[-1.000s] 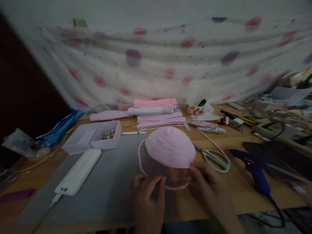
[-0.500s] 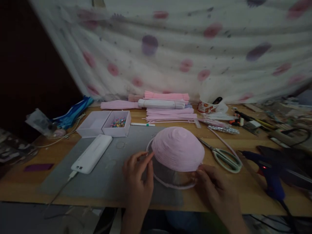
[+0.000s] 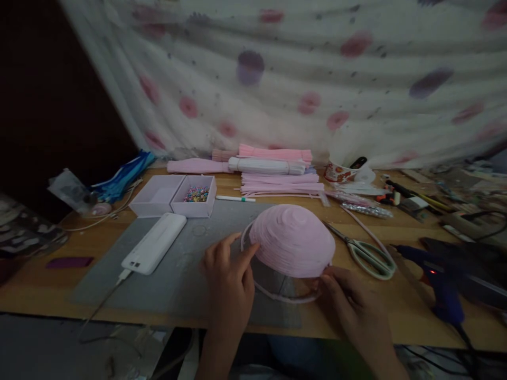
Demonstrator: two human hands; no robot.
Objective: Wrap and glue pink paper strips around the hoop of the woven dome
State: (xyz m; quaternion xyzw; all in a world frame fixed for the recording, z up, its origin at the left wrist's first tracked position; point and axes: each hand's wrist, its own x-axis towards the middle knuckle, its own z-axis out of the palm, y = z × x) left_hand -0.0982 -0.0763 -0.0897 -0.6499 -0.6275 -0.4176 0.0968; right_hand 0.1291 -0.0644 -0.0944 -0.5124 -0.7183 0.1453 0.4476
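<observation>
A pale pink ribbed dome (image 3: 292,240) stands above a thin pink-wrapped ring (image 3: 277,298) over the front of the grey mat. At the dome's left edge is my left hand (image 3: 229,277), its fingers apart, one fingertip touching the dome's side and others near the ring. My right hand (image 3: 350,295) pinches the dome's lower right rim, thumb and index finger together. Green-handled scissors (image 3: 370,258) lie to the right of the dome, beside a loose pink strip (image 3: 364,228).
A white power bank (image 3: 154,245) with a cable lies on the grey mat (image 3: 178,285). Behind are a box of beads (image 3: 194,206), a pen (image 3: 235,199) and pink bundles (image 3: 281,184). A blue glue gun (image 3: 441,290) with a red light lies at right.
The view has shifted slightly. My left hand's index finger has moved further onto the dome's side, and its other fingers have spread. My right hand keeps its grip on the rim.
</observation>
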